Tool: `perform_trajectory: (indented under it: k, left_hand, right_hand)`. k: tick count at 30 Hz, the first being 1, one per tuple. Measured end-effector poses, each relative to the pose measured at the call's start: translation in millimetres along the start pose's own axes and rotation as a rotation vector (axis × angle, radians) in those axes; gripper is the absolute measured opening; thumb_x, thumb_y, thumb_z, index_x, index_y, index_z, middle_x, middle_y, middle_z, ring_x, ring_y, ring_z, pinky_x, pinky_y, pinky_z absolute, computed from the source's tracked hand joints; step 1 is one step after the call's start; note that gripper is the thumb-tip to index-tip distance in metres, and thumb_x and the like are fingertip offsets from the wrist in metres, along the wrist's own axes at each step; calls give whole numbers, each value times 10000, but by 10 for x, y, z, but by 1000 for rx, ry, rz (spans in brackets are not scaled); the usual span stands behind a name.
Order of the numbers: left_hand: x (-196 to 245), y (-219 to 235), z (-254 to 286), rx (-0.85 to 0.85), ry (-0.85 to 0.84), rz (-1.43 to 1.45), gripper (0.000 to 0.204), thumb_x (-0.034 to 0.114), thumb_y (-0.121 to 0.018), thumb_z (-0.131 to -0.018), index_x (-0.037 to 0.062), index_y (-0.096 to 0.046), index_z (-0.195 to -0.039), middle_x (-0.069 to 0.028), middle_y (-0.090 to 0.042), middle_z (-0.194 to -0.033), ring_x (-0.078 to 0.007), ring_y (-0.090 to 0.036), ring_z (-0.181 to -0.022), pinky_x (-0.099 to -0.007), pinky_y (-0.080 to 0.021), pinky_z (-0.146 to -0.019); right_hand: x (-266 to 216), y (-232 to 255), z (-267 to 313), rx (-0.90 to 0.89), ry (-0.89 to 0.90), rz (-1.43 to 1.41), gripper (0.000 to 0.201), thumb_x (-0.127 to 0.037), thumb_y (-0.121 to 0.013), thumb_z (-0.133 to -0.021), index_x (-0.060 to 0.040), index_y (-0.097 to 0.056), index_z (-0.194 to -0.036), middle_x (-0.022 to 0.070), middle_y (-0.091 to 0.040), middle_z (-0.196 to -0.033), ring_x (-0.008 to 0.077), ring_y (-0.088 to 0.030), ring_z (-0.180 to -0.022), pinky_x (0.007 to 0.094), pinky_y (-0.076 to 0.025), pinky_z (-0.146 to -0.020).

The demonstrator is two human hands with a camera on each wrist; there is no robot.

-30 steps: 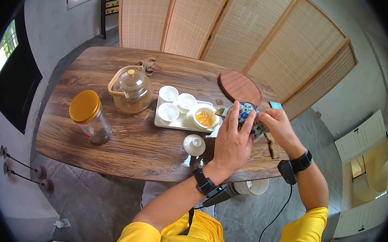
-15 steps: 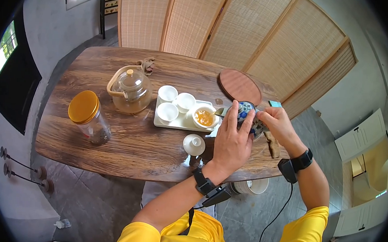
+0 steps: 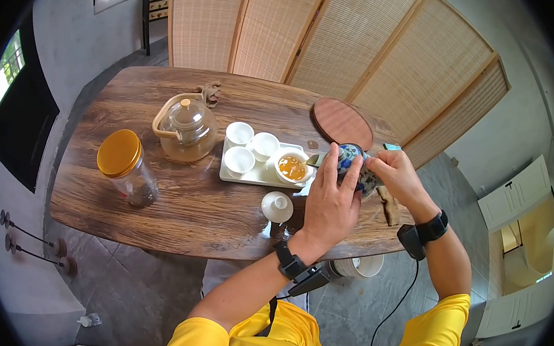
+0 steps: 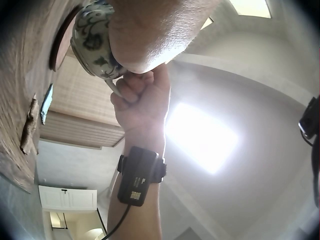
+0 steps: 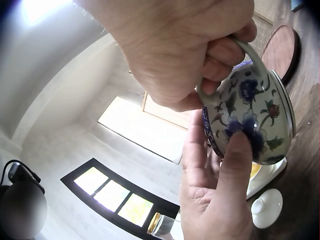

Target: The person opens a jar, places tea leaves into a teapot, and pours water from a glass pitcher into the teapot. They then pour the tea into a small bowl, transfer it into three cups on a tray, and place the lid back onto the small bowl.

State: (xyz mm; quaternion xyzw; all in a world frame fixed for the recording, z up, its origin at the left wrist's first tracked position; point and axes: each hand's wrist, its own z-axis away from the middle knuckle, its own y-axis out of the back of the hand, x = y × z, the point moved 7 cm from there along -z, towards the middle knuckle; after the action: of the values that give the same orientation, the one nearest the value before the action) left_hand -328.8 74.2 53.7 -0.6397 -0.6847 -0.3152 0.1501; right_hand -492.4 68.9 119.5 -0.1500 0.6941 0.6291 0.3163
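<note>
My right hand [image 3: 397, 183] grips the handle of a floral blue-and-white teapot [image 5: 250, 120], its fingers curled through the loop. The pot is tilted, its spout [image 3: 316, 160] over the rim of a white bowl [image 3: 291, 180] of amber tea [image 3: 292, 169]. My left hand [image 3: 332, 206] rests against the pot with straight fingers over the lid side and its thumb [image 5: 236, 160] pressed on the painted body. Three white cups [image 3: 240, 162] share a white tray [image 3: 257, 180] with the bowl. A small white lid [image 3: 278, 207] lies on the table in front of the tray.
A glass kettle [image 3: 190, 131] and an orange-lidded jar [image 3: 126, 166] stand at the left. Behind the teapot lies a round wooden board [image 3: 343, 122]. A brown cloth-like piece [image 3: 387, 208] is near the right edge of the table [image 3: 177, 221]. Wet patches shine beside the lid.
Both hands and the tilted teapot stay almost still over the bowl. The ripples and glints on the tea's surface differ slightly.
</note>
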Motion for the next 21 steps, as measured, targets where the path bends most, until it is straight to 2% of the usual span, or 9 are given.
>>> perform_trajectory:
  k: [15,18,21]
  left_hand:
    - [-38,14,17,-14,19,21,689,51,-704,-915,42,-469,-1563,-395,-325,-1592,-558,-445,-1401,-563,-401,-1170]
    - [-60,-1,25,-15,27,-17,757,79,-764,-854,43,-493,-1560,-368,-325,-1619,-521,-438,-1443,-539,-411,-1182]
    - [-70,0,30,-20,35,-11,758,78,-765,-853,40,-493,-1560,-375,-320,-1619,-527,-434,-1445,-539,-409,-1184]
  right_hand:
    - [-55,-17,-29,-6,12,62,371,-273,-679,-945,88,-763,-952,85,-702,-748,113,-631,-713,339,-503,-634]
    - [-74,-19,-32,-2,26,68,371,-273,-680,-942,88,-765,-966,93,-704,-745,119,-634,-710,342,-506,-634]
    - [-112,-23,-21,1,15,87,369,-270,-682,-936,89,-762,-954,98,-695,-736,123,-627,-694,343,-499,-620]
